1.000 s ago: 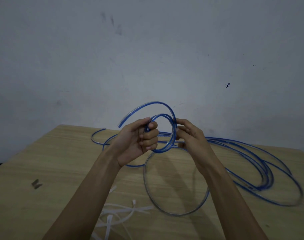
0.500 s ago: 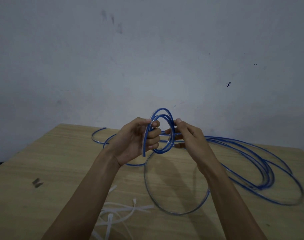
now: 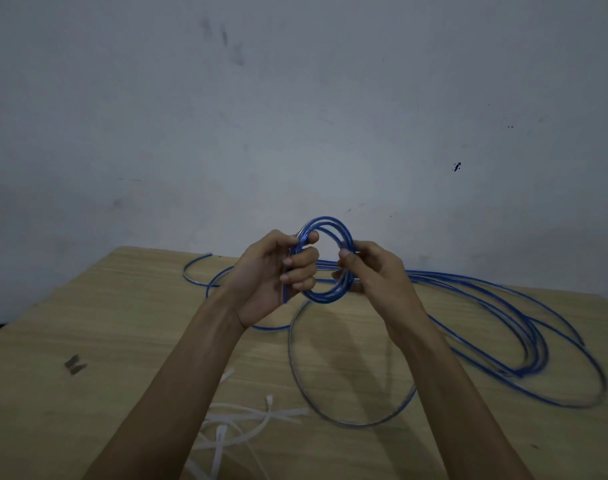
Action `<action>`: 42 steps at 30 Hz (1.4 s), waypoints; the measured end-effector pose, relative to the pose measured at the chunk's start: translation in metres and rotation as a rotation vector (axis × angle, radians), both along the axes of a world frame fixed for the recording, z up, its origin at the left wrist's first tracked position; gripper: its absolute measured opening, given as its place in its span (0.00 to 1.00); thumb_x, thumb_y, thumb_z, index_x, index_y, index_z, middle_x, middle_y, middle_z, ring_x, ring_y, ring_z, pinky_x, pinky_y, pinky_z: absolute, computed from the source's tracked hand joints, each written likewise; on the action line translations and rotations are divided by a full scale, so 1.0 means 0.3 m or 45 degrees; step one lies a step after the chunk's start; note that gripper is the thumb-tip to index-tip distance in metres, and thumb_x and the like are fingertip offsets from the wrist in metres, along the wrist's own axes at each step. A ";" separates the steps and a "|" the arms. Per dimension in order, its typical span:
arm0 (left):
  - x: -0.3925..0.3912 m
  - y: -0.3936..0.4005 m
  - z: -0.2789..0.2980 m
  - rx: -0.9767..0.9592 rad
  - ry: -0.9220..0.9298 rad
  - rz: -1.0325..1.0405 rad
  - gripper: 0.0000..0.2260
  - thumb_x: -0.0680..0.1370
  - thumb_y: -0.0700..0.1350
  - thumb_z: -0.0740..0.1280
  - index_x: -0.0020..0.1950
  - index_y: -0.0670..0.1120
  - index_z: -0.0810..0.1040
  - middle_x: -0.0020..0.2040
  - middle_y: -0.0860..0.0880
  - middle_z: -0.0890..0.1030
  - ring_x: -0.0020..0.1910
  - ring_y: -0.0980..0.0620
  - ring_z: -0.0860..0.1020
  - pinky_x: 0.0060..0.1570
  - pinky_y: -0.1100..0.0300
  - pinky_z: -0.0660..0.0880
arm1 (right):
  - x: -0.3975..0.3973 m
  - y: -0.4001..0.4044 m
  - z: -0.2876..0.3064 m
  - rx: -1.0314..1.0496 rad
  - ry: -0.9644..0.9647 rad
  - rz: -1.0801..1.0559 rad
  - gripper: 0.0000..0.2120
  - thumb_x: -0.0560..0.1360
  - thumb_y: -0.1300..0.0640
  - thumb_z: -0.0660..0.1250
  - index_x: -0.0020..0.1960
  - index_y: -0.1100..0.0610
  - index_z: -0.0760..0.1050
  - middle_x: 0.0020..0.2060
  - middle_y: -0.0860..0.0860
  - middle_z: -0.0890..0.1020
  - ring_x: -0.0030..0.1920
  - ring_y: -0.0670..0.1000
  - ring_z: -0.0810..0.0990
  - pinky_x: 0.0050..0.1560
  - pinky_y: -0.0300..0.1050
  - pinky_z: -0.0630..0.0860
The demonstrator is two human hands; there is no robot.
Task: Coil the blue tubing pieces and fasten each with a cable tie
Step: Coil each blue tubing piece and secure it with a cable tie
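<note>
The small coil of translucent blue plastic tubing (image 3: pixel 325 261) is held upright above the pale wooden table (image 3: pixel 88 323), between the two hands, its open face toward the camera. The left hand (image 3: pixel 271 275) grips the coil's left side, fingers curled through the opening and thumb on top; a short free end of tubing hangs down just below these fingers. The right hand (image 3: pixel 375 271) pinches the coil's right side between thumb and fingertips. The loose blue tubing loops (image 3: pixel 503 327) lie on the table behind and to the right. The white plastic cable ties (image 3: pixel 247 420) lie on the table near the camera, below the left forearm. Judgement: the left hand is nearer the ties, but the right hand's lighter pinch is easier to release for fetching one.
</note>
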State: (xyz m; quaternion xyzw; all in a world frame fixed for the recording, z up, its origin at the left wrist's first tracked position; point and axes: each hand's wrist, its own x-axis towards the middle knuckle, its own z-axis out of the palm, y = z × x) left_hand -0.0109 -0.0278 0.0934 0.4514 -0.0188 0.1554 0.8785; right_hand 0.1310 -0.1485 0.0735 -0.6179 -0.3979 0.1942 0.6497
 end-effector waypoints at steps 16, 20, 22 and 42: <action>0.022 -0.018 -0.004 0.696 0.481 0.429 0.20 0.86 0.56 0.52 0.38 0.47 0.63 0.28 0.50 0.55 0.22 0.55 0.56 0.24 0.61 0.51 | -0.061 0.015 -0.002 -0.021 -0.405 -0.099 0.15 0.82 0.44 0.60 0.64 0.50 0.75 0.42 0.50 0.79 0.31 0.51 0.80 0.39 0.51 0.80; 0.035 -0.033 -0.004 0.811 0.517 0.575 0.17 0.86 0.50 0.50 0.41 0.44 0.67 0.25 0.51 0.58 0.22 0.55 0.56 0.24 0.61 0.53 | -0.069 0.017 -0.014 -0.081 -0.687 -0.074 0.16 0.82 0.44 0.61 0.67 0.49 0.75 0.43 0.43 0.80 0.37 0.46 0.79 0.42 0.46 0.80; 0.041 -0.038 -0.004 0.822 0.503 0.648 0.14 0.86 0.45 0.51 0.42 0.45 0.67 0.26 0.52 0.60 0.22 0.55 0.57 0.24 0.61 0.54 | -0.065 0.016 -0.015 -0.087 -0.744 -0.074 0.13 0.83 0.47 0.60 0.63 0.51 0.76 0.39 0.40 0.78 0.38 0.41 0.78 0.41 0.46 0.79; 0.069 -0.034 -0.045 0.718 0.496 1.061 0.16 0.83 0.46 0.62 0.36 0.45 0.66 0.24 0.53 0.63 0.22 0.54 0.60 0.25 0.59 0.60 | -0.082 0.036 -0.046 -0.078 -0.885 -0.150 0.20 0.83 0.44 0.57 0.74 0.47 0.70 0.41 0.44 0.78 0.39 0.43 0.76 0.44 0.39 0.74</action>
